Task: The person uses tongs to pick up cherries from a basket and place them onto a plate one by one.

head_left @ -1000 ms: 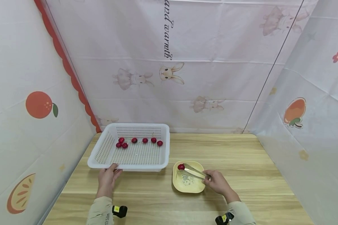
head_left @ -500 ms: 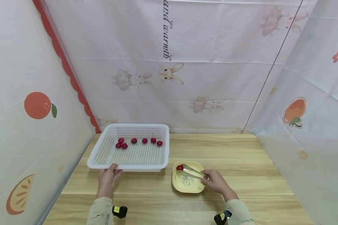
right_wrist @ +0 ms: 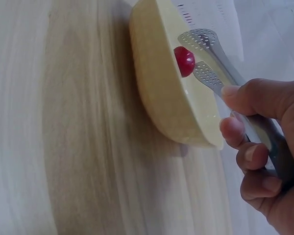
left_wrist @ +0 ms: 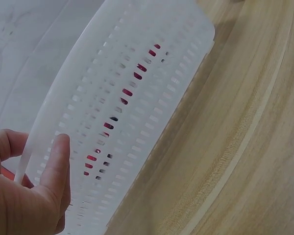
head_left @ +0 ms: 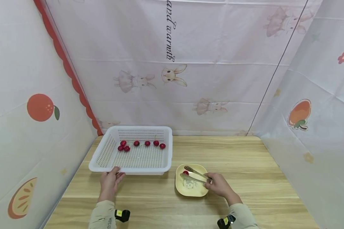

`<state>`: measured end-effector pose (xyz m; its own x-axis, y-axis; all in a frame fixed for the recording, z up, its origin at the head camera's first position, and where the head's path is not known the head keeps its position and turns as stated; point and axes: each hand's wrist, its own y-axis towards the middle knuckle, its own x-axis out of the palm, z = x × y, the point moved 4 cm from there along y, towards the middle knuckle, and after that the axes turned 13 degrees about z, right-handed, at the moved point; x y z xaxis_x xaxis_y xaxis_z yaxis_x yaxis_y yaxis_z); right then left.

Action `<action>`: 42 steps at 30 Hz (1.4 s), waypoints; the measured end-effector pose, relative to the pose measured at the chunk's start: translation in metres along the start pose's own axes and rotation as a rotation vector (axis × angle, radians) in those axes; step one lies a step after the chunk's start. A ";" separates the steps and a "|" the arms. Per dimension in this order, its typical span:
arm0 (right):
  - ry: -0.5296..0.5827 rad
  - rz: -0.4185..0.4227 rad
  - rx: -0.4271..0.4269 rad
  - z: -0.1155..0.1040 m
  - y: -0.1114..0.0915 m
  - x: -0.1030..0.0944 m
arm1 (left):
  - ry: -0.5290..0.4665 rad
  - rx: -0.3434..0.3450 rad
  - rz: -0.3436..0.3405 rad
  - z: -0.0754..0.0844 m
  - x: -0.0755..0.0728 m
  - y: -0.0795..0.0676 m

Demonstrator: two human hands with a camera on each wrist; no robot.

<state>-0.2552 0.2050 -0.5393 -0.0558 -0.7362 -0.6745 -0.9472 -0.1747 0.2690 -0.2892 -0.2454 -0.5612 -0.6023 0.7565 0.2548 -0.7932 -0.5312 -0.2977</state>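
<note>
My left hand grips the front rim of a white plastic basket, thumb over the rim and fingers against the outer wall. Several red cherries lie in the basket's back half. My right hand holds metal tongs with perforated tips over a small yellow plate. The tong tips stand apart. Between and just below them, one cherry sits in the plate, partly hidden by the tongs in the head view. A panda picture shows on the plate's bottom.
Basket and plate stand on a light wooden table, the plate to the basket's right and nearer to me. Printed white cloth walls close off the back and both sides.
The tong tips have spread and let go of the cherry, which now lies slightly lower in the plate. The left hand and the basket stay where they were.
</note>
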 end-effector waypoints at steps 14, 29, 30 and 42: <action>0.005 0.037 -0.006 -0.017 0.003 -0.008 | -0.041 0.005 -0.060 -0.010 -0.004 0.012; 0.026 0.101 -0.019 -0.036 0.027 -0.018 | -0.007 -0.011 0.001 0.023 0.012 -0.033; 0.029 0.103 -0.018 -0.037 0.028 -0.019 | 0.004 -0.017 0.005 0.023 0.012 -0.033; 0.039 0.097 -0.014 -0.052 0.057 -0.024 | 0.014 -0.026 0.043 0.023 0.015 -0.031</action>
<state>-0.2917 0.1785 -0.4724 -0.1346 -0.7751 -0.6173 -0.9334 -0.1099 0.3415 -0.2755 -0.2268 -0.5269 -0.6345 0.7385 0.2280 -0.7637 -0.5538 -0.3317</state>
